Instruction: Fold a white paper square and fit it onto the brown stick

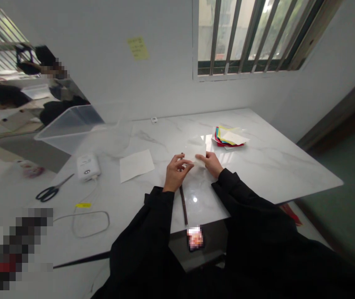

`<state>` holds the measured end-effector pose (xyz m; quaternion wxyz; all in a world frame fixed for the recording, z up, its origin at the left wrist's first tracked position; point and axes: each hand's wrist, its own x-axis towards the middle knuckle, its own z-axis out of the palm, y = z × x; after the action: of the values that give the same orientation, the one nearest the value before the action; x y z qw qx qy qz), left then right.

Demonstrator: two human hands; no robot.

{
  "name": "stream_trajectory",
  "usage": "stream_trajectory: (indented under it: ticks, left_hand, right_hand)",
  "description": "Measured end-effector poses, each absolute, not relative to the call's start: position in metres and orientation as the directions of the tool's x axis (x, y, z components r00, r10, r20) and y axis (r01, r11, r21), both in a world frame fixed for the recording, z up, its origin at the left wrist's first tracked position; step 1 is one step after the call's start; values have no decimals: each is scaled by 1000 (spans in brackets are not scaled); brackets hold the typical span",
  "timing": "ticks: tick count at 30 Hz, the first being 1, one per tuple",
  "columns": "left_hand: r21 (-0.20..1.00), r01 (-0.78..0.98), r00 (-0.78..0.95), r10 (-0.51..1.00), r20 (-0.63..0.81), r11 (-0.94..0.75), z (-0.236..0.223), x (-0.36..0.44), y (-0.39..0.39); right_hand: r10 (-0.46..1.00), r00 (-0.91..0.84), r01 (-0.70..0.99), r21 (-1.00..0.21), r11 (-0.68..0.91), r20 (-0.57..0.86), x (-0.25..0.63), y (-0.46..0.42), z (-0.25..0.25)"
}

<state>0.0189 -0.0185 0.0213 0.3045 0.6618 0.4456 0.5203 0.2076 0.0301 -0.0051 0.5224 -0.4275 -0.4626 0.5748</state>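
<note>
In front of me, above the table, both hands meet at a small piece of white paper (200, 161). My right hand (213, 164) grips its right side between thumb and fingers. My left hand (176, 171) is closed in a pinch at the paper's left edge, thumb and index fingertips together. A thin dark brown stick (183, 205) runs under my left hand toward the table's front edge; its upper end shows just past my fingers. Glare on the tabletop blurs the paper's outline. To the left lies a larger white sheet (136, 165).
Coloured paper sheets (230, 139) lie piled at the back right. Leftward are a white power bank (87, 167) with a grey cable (107, 224), black-handled scissors (48, 193) and a clear plastic bin (71, 120). A yellow note (138, 48) is on the wall. Other people sit far left.
</note>
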Motion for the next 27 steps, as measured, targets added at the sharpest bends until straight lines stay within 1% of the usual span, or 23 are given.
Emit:
stream_trajectory:
  ticks: [3,5,11,15,23,27]
  left_hand:
    - [894,218,-14,915,404,-392,23,21,-18]
    - [908,182,-30,921,388,-376,22,22,-17]
    - [955,54,13,957,290,-290,21,23,-18]
    - [954,-36,16,955,298,-297,22,23,-17]
    - [968,-51,24,969,246,-245,16,20,-14]
    - [970,-40,18,971,240,-239,16,19,-14]
  right_hand:
    - [989,-146,-169,-985,-23,2,208,27,-2]
    - [987,-159,-168,-985,-28,-1,208,27,-1]
    - [983,-184,-140,-990,-7,19,206,26,-1]
    - [974,-224,-123,-992,10,38,205,25,-1]
    - [964,-263,-108,-994,14,42,205,23,2]
    - [974,-226,-157,-987,-25,11,205,24,1]
